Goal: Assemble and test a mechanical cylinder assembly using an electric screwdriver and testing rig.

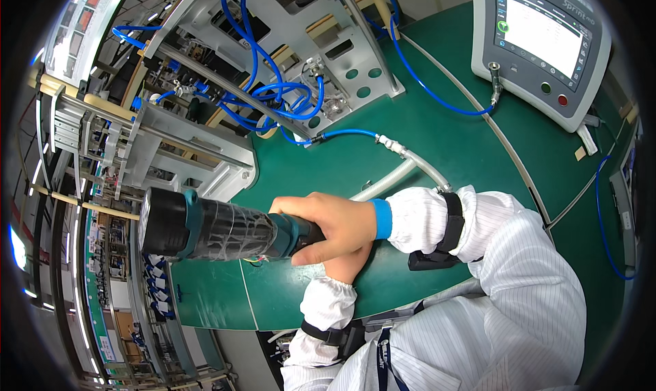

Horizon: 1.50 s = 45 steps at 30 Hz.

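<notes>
My right hand point(328, 223) is wrapped around the grip of a teal and black cordless power tool point(219, 228). The tool lies level and points left, with its black end over the edge of the green bench point(451, 135). My left hand point(347, 266) comes up from below and sits under the right hand, touching the tool's grip. Its fingers are hidden. Both arms wear white striped sleeves with black wrist straps, and the right wrist has a blue band.
A grey metal fixture point(342, 56) threaded with blue air hoses point(273, 93) stands at the back of the bench. A grey test unit with a lit screen point(540, 42) sits at the back right. A clear braided hose point(410, 167) runs toward my right wrist. A conveyor line point(89, 145) lies on the left.
</notes>
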Each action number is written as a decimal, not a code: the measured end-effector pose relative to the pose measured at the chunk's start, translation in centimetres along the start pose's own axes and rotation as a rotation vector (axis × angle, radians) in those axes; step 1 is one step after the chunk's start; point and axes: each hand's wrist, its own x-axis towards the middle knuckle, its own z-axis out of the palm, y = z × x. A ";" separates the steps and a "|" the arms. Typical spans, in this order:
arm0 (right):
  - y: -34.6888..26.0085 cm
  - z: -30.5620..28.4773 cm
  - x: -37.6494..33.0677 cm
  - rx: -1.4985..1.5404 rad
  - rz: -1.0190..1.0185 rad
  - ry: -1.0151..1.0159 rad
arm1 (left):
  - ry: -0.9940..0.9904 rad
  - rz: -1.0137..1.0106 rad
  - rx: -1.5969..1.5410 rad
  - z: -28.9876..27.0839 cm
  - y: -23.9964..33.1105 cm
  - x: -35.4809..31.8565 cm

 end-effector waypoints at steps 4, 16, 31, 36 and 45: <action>-0.2 1.4 -0.2 -0.051 -0.024 0.047 | -0.045 0.091 0.144 1.3 -3.7 -1.6; 0.7 2.5 -0.3 -0.151 -0.222 0.254 | -0.254 -0.108 -0.024 0.8 -1.8 -0.6; -14.1 -6.1 -4.8 -0.367 0.158 0.551 | -0.095 0.143 0.225 -4.6 -0.1 -0.1; -11.0 -11.2 -8.7 -0.763 0.584 0.493 | -0.139 0.093 0.291 -9.2 1.7 0.7; -5.2 -15.7 -13.4 -1.133 0.869 0.404 | -0.003 0.331 0.221 -4.9 5.9 3.7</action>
